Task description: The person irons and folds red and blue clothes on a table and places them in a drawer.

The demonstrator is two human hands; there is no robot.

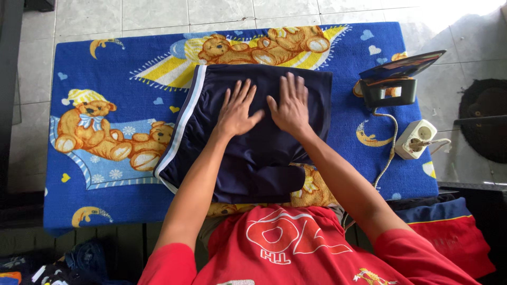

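Palms of the left hand (236, 110) and right hand (290, 105) press flat, fingers spread and grasping nothing, smoothing navy shorts (248, 153) on the teddy-bear blanket (95, 174) near the iron (393, 84).

Left of the shorts (248, 142) the blanket (95, 68) lies open — to the right, an upended iron (393, 84), its cord (388, 150) and a socket block (416, 138) crowd the edge.

We see a blue blanket (105, 79) with bear prints spread over the tiled floor (158, 13). On it lie dark navy shorts (253, 163), an iron (393, 79) upright at right, and a white power strip (416, 138) near the edge.
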